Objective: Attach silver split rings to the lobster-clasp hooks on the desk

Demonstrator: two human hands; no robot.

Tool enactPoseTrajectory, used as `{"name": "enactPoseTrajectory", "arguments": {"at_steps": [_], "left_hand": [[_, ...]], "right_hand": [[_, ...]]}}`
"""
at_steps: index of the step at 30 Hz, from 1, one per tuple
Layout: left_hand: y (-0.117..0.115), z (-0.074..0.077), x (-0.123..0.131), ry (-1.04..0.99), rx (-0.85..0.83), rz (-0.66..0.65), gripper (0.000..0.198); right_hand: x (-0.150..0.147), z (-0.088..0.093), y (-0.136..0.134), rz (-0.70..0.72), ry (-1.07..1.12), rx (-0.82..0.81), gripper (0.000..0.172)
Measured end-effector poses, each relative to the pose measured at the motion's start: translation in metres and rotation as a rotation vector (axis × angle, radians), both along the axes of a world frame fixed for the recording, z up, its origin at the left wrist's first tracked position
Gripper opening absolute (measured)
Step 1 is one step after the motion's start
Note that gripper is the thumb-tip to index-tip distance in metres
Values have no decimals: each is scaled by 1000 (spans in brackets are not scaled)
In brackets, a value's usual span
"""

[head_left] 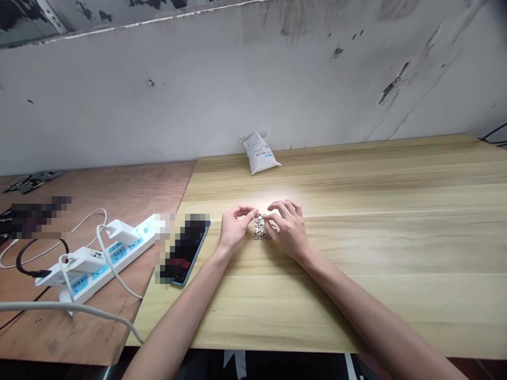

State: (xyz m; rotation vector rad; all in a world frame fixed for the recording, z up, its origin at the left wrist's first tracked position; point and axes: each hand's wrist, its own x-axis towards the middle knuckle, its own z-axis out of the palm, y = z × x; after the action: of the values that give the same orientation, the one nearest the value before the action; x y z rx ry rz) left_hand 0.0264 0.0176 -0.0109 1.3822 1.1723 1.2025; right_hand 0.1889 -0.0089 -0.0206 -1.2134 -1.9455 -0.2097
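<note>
At mid-frame, the left hand [234, 226] and right hand [288, 228] each pinch the top of a cluster of metal rings [261, 231]. It lies between their fingertips, on the table [356, 274].

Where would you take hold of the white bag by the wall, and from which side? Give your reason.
Probably best: put the grip across the narrow middle of the bag, coming from above and the front. It seems to lie on the table with both long sides free, while the wall stands close behind its far end.
</note>
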Motion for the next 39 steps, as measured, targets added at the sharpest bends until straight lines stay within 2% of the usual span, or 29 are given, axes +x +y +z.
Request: {"name": "enactPoseTrajectory", "arguments": {"at_steps": [3, 11, 18, 21, 27, 31, 35, 39], "left_hand": [[-2, 2, 0, -4, -24, -19, 20], [4, 1, -12, 296, 137, -82, 10], [0, 10, -15, 546, 270, -131, 8], [1, 9, -14, 490, 272, -123, 9], [3, -3, -8, 220, 240, -23, 11], [0, -3, -3, 167, 219, -2, 12], [-5, 1, 0, 201, 263, -11, 12], [-12, 4, 3, 381, 428, 58, 10]], "right_hand": [[-2, 0, -1, -17, 21, -13, 13], [10, 0, 3, -21, 88, -31, 9], [14, 2, 5, 22, 72, -26, 10], [15, 1, 5, 28, 90, -32, 9], [7, -4, 2, 90, 158, -94, 8], [2, -6, -1, 92, 184, -138, 9], [0, -4, -3, 71, 164, -144, 9], [-1, -1, -4, 48, 120, -147, 9]]}}
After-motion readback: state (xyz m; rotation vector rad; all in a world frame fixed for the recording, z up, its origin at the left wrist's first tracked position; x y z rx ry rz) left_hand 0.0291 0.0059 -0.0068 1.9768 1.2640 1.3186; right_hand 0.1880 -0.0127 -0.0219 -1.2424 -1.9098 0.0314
